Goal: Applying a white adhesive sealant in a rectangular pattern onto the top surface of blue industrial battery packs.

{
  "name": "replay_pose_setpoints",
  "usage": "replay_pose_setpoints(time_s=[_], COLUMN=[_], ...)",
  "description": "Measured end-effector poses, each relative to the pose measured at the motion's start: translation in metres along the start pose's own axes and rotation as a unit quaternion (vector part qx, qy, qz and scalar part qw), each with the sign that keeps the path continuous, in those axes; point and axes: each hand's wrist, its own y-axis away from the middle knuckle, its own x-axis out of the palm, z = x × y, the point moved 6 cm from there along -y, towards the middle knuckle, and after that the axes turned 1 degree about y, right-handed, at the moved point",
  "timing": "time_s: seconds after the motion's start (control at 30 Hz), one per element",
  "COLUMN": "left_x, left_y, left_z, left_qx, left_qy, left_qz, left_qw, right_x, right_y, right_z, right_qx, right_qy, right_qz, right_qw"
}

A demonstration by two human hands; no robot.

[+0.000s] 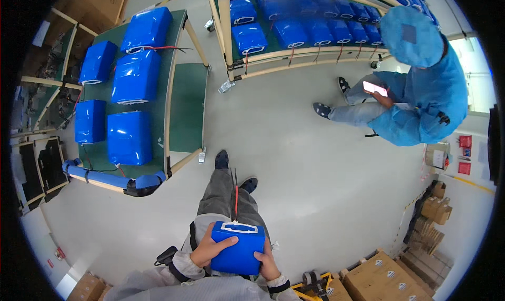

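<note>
Both hands, left (210, 247) and right (267, 263), gripped one blue pack (238, 247) on the lap; cart (176, 98) already carried five

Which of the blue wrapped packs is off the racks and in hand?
The blue pack at bottom centre, with the white panel on top: the left hand and right hand grip its sides. All the others lie on the racks.

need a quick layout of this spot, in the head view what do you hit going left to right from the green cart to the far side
green cart loaded with blue wrapped packs → left hand → blue pack held in both hands → right hand → cardboard boxes → seated person in a blue coat
</note>
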Motion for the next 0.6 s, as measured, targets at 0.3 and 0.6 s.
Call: replay_pose_setpoints(time_s=[0.3,0.6], left_x=[0.031,0.115], left_y=[0.038,0.119], left_z=[-0.018,-0.071], left_qx=[0.051,0.152], left_qy=[-0.030,-0.152], left_qz=[0.081,0.183], left_qw=[0.995,0.959], right_x=[0.013,0.015], right_y=[0.044,0.139], right_z=[0.044,0.138], right_qx=[-0.079,-0.266], right_qy=[0.032,0.099], right_qz=[0.028,0.044], right_qw=[0.996,0.958])
